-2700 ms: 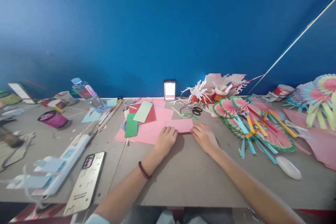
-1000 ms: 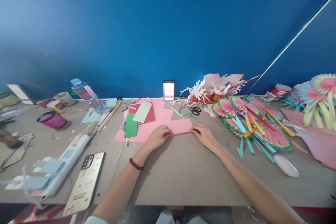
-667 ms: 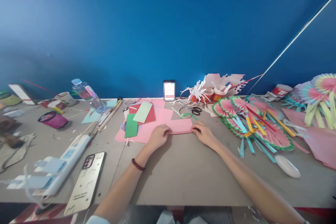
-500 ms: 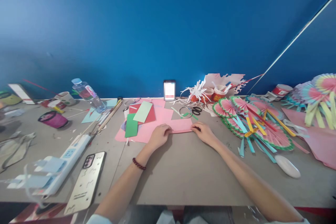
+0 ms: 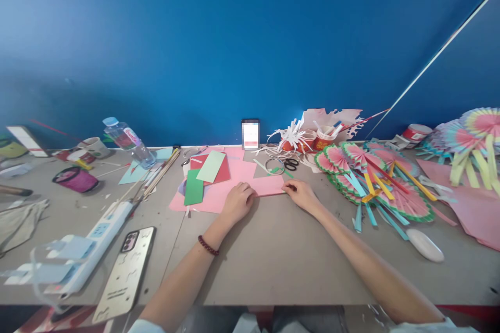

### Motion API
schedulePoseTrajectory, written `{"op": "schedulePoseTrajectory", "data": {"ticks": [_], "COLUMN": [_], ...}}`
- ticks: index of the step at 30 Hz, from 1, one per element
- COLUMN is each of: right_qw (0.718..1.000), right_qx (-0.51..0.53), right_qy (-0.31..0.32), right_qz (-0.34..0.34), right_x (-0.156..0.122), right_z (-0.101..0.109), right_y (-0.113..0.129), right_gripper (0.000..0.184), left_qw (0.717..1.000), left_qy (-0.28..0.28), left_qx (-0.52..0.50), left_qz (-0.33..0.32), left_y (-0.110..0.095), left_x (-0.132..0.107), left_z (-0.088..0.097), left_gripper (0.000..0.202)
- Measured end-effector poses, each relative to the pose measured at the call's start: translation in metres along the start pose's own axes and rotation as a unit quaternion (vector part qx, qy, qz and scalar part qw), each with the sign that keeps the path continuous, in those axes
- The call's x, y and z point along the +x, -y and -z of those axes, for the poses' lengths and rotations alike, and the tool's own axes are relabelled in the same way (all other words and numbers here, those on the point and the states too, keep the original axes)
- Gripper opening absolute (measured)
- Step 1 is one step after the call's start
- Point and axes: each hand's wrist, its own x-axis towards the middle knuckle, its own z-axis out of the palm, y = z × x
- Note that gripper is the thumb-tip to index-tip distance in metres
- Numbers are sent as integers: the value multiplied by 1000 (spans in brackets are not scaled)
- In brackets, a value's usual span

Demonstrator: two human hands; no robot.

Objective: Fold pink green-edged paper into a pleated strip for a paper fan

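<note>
A strip of pink paper (image 5: 269, 185) lies across the table between my two hands, its near edge folded into a narrow band. My left hand (image 5: 239, 200) is closed at the strip's left end, fingers curled down on the near edge. At the right end my right hand (image 5: 300, 195) pinches the corner between thumb and fingers. Larger pink sheets (image 5: 244, 170) spread behind and to the left. On them rest a green card (image 5: 194, 187), a pale green card (image 5: 211, 166) and a red card (image 5: 223, 169).
Black-handled scissors (image 5: 291, 164) and a roll of tape (image 5: 275, 166) lie beyond the strip. Pleated paper fans (image 5: 410, 200) fill the right side, near a white oval object (image 5: 425, 245). On the left are a phone (image 5: 125, 270), a power strip (image 5: 99, 242) and a bottle (image 5: 130, 140).
Both hands stay at the strip's ends, and my left fingers lie slightly flatter over the near edge. The whole view has shifted a little.
</note>
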Motion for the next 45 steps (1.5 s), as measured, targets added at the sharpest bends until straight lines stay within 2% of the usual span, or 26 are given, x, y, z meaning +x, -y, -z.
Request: {"op": "schedulePoseTrajectory", "data": {"ticks": [5, 9, 13, 19, 27, 39, 45], "right_qw": [1000, 1000, 1000, 1000, 1000, 998, 987], "right_qx": [-1, -3, 0, 0, -17, -28, -127], "right_qy": [-6, -5, -1, -1, 6, 6, -22], "right_qz": [27, 21, 21, 19, 22, 61, 96], "right_x": [0, 2, 2, 2, 1, -2, -7], "right_z": [-1, -1, -2, -4, -4, -10, -12], "right_y": [0, -1, -2, -3, -3, -9, -2], "right_gripper": [20, 17, 16, 15, 13, 10, 13], "left_qw": [999, 996, 989, 974, 964, 958, 946], "left_qy": [-4, -15, 8, 40, 24, 36, 64], "left_qx": [34, 75, 129, 199, 229, 268, 314], "left_qz": [-34, -47, -69, -100, -133, -98, -44], "left_y": [6, 7, 2, -5, -11, -26, -49], "left_x": [0, 1, 1, 0, 0, -3, -11], "left_z": [-5, -8, -6, -1, -4, -3, -8], "left_gripper": [15, 18, 22, 13, 13, 16, 27]}}
